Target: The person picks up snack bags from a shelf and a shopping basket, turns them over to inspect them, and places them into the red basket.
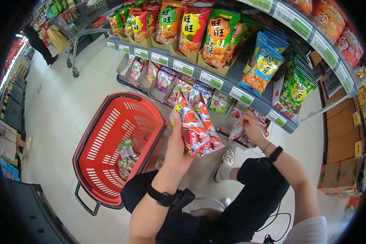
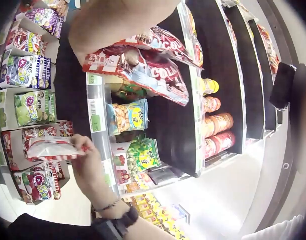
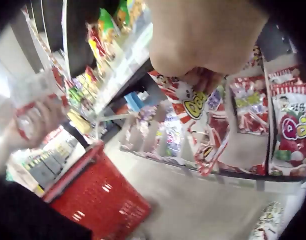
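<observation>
My left hand (image 1: 177, 148) grips red candy bags marked COLA (image 1: 193, 128), held up between the basket and the shelf. At the bottom shelf, my right hand (image 1: 253, 129) pinches the top of a red-and-white candy bag (image 3: 200, 120). That bag (image 2: 58, 150) overlaps its compartment in the left wrist view. Similar red candy bags stand behind and beside it. To the left on the floor sits a red shopping basket (image 1: 84, 140), with a few small green and purple bags (image 1: 127, 158) inside.
Small candy bags fill the cardboard compartments of the low shelf. Large snack bags (image 1: 219, 38) stand on the shelf above, whose price-tag edge (image 1: 209, 79) juts over the low row. A shopping cart (image 1: 75, 36) and a person's dark-clothed legs (image 1: 40, 44) are at the upper left.
</observation>
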A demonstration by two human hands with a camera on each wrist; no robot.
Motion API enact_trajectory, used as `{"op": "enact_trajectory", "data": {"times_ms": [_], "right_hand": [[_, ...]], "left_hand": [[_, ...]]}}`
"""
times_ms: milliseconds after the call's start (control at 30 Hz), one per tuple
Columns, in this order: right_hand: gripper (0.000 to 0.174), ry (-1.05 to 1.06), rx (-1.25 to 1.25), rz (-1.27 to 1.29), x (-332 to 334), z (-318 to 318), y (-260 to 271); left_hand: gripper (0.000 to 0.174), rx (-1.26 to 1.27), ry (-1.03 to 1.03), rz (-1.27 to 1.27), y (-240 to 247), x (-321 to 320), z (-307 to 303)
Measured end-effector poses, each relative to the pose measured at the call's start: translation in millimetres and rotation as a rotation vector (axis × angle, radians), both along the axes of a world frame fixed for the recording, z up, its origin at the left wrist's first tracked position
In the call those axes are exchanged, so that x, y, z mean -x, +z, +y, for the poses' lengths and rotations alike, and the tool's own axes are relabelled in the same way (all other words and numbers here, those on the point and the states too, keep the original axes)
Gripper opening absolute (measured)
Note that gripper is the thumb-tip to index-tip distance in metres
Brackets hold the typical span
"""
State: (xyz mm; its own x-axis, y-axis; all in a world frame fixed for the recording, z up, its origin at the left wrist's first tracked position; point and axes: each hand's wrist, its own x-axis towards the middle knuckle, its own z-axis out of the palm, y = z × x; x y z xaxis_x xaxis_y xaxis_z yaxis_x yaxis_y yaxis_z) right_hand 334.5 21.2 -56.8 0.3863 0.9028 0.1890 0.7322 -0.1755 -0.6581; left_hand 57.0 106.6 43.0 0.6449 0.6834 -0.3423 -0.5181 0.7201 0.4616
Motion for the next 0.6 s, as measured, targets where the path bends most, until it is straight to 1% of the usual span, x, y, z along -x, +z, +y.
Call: {"op": "enact_trajectory", "data": {"times_ms": [33, 67, 100, 133, 167, 200, 233, 267, 300, 333, 367, 400, 433, 500, 567, 600], "right_hand": [[0.009, 0.148, -0.102, 0.189, 1, -5, 14], [0.014, 0.232, -0.108, 0.385, 9, -9, 40], [0.014, 0.226, -0.109, 0.381, 18, -13, 58], [0.018, 0.284, -0.130, 0.828, 26, -16, 73], [0.022, 0.337, -0.152, 1.277, 34, -17, 85], [0.027, 0.392, -0.190, 1.413, 43, -17, 95], [0.027, 0.391, -0.198, 1.415, 50, -15, 102], [0.027, 0.521, -0.252, 1.537, 55, -12, 107], [0.027, 0.655, -0.311, 1.656, 60, -10, 111], [0.027, 0.695, -0.361, 1.697, 66, -8, 113], [0.027, 0.687, -0.380, 1.701, 70, -6, 114], [0.028, 0.746, -0.411, 1.721, 72, -5, 115], [0.029, 0.806, -0.440, 1.740, 74, -4, 116], [0.030, 0.781, -0.458, 1.749, 81, -5, 120], [0.030, 0.873, -0.438, 1.778, 83, 0, 119], [0.030, 0.884, -0.471, 1.802, 86, 1, 120]], "left_hand": [[0.053, 0.006, -0.009, -0.002, 5, 2, -2], [0.056, 0.004, -0.055, -0.002, 11, 3, -4], [0.059, 0.001, -0.098, -0.002, 14, 5, -6], [0.060, -0.012, -0.169, -0.012, 15, 6, -8], [0.060, -0.016, -0.174, -0.014, 16, 6, -11], [0.059, 0.019, -0.240, -0.035, 18, 6, -14], [0.058, 0.055, -0.307, -0.053, 18, 7, -17], [0.058, 0.052, -0.314, -0.045, 15, 9, -21], [0.051, 0.101, -0.387, -0.172, 7, 13, -26], [0.045, 0.152, -0.461, -0.296, -1, 16, -30], [0.040, 0.207, -0.535, -0.422, 1, 17, -33], [0.032, 0.194, -0.525, -0.333, 7, 19, -36], [0.030, 0.074, -0.552, -0.345, 14, 19, -37], [0.030, 0.024, -0.555, -0.296, 16, 21, -38], [0.030, 0.043, -0.537, -0.299, 15, 21, -40], [0.031, 0.059, -0.513, -0.310, 15, 21, -40]]}}
